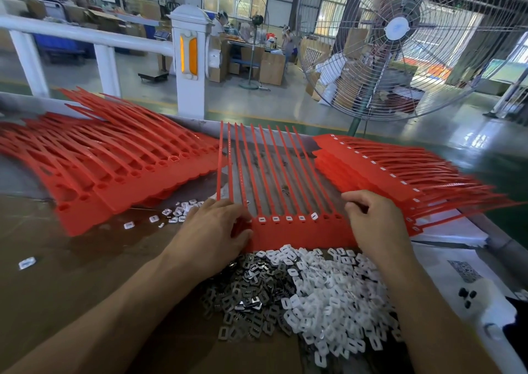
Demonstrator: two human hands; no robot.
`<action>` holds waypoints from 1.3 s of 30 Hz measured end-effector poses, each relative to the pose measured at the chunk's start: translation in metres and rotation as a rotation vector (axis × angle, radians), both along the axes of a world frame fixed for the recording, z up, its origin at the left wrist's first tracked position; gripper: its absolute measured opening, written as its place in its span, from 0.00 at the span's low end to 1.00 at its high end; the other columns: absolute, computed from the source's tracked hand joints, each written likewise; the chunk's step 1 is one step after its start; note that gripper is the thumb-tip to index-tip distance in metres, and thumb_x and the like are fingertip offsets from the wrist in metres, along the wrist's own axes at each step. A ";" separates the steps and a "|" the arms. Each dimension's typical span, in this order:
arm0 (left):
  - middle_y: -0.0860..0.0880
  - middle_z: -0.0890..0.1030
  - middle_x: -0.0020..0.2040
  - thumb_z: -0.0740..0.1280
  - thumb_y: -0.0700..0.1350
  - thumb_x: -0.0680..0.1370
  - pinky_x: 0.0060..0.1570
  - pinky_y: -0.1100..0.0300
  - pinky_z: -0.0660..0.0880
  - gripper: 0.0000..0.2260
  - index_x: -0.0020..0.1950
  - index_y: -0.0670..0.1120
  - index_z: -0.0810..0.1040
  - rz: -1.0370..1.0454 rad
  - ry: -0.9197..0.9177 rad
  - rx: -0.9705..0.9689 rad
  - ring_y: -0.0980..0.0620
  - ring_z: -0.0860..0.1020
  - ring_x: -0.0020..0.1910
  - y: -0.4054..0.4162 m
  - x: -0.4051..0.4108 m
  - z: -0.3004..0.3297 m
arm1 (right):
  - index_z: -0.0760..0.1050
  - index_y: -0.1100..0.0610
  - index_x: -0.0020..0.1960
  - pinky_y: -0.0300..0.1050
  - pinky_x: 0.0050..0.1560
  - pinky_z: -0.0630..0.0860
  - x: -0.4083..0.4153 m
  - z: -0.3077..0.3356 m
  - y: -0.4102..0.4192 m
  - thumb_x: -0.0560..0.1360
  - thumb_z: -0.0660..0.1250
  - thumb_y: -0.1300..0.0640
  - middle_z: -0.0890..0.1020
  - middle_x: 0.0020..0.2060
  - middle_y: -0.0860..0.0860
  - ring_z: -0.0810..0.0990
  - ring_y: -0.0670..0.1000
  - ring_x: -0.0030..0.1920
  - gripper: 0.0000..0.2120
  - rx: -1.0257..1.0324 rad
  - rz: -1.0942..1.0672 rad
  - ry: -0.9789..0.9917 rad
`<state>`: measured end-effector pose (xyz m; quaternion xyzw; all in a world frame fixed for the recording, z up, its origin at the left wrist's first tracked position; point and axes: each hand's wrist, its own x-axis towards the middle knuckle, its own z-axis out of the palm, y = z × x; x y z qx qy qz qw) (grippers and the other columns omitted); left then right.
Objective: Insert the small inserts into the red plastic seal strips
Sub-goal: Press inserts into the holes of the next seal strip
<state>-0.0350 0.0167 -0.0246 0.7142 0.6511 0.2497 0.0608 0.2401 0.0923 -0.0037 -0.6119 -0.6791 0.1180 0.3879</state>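
A red seal strip sheet (pixel 300 235) lies in front of me, its long tails pointing away. Several sockets along its head row hold white inserts (pixel 288 218); the sockets towards the right look bare. My left hand (pixel 211 231) lies on the sheet's left end, fingers pressed down on it. My right hand (pixel 377 219) rests curled on the right end, and what its fingertips pinch is hidden. A heap of loose white and grey inserts (pixel 308 291) sits just below the sheet, between my forearms.
A pile of unfilled red sheets (pixel 114 162) lies to the left. A stack of sheets with white inserts (pixel 400 173) sits to the right. A few loose inserts (pixel 177 212) are scattered left of my hand. A large standing fan (pixel 400 31) rises beyond the table's far edge.
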 end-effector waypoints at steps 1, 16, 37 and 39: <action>0.60 0.76 0.59 0.66 0.58 0.79 0.67 0.51 0.66 0.13 0.63 0.58 0.77 0.000 0.000 -0.002 0.55 0.70 0.62 0.000 0.000 0.000 | 0.84 0.52 0.59 0.41 0.56 0.73 0.001 0.001 0.000 0.81 0.66 0.62 0.86 0.54 0.47 0.82 0.47 0.55 0.12 0.004 -0.002 0.020; 0.60 0.76 0.59 0.66 0.58 0.80 0.67 0.51 0.66 0.13 0.63 0.58 0.77 -0.003 0.008 -0.009 0.55 0.70 0.61 -0.002 0.000 0.002 | 0.84 0.49 0.62 0.35 0.55 0.70 -0.015 -0.012 0.000 0.83 0.66 0.59 0.80 0.52 0.42 0.78 0.41 0.52 0.12 -0.125 0.234 -0.245; 0.59 0.77 0.60 0.66 0.58 0.79 0.68 0.50 0.67 0.13 0.63 0.59 0.77 -0.005 0.002 -0.007 0.55 0.70 0.62 0.000 0.000 0.000 | 0.85 0.52 0.57 0.56 0.53 0.80 -0.037 0.004 -0.014 0.78 0.61 0.64 0.80 0.51 0.50 0.81 0.55 0.54 0.17 -0.161 0.154 -0.628; 0.59 0.77 0.60 0.66 0.58 0.79 0.68 0.50 0.66 0.13 0.63 0.58 0.77 0.000 -0.004 -0.005 0.54 0.70 0.62 -0.001 0.000 0.000 | 0.84 0.51 0.57 0.53 0.54 0.79 -0.037 0.006 -0.012 0.79 0.60 0.62 0.80 0.53 0.49 0.81 0.55 0.57 0.16 -0.173 0.142 -0.593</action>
